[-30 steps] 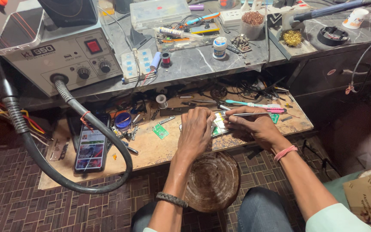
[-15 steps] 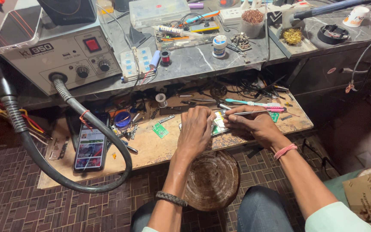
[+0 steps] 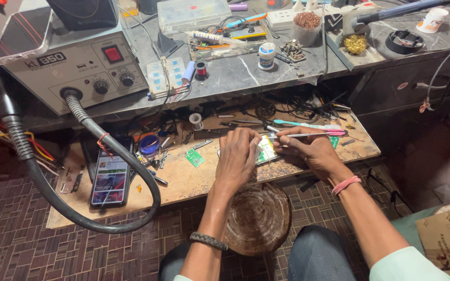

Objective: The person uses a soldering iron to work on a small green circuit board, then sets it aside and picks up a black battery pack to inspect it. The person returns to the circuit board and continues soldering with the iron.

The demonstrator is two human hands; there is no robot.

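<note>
1. Small circuit board (image 3: 267, 151), pale with a yellow-green edge, lying on the wooden bench (image 3: 194, 179) between both hands, near its front edge; same spot as a second ago.
2. Left hand (image 3: 238, 158) curled over the board's left end, fingers (image 3: 246, 136) pressed together and pinning it flat; barely shifted from half a second back.
3. Right hand (image 3: 311, 151) pinching slim metal tweezers (image 3: 300, 135), tips aimed left at the board's upper edge; moved only slightly closer since the earlier pictures, shaft lying nearly level.
4. Little changed overall: same hold, same tool angle, so fine work on one point of the board judged ongoing, not finished.
5. Whether the tweezer tips actually touch the board: cannot tell, hidden by the left fingers.
6. Nearby and unmoved: smartphone (image 3: 111, 177) with lit screen at the bench's left, thick black hose (image 3: 105, 151) looping round it from the grey hot-air station (image 3: 79, 67), small green board (image 3: 195, 157) lying loose, turquoise toothbrush (image 3: 308, 125) just behind the tweezers, round wooden stool (image 3: 259, 218) below the bench.
</note>
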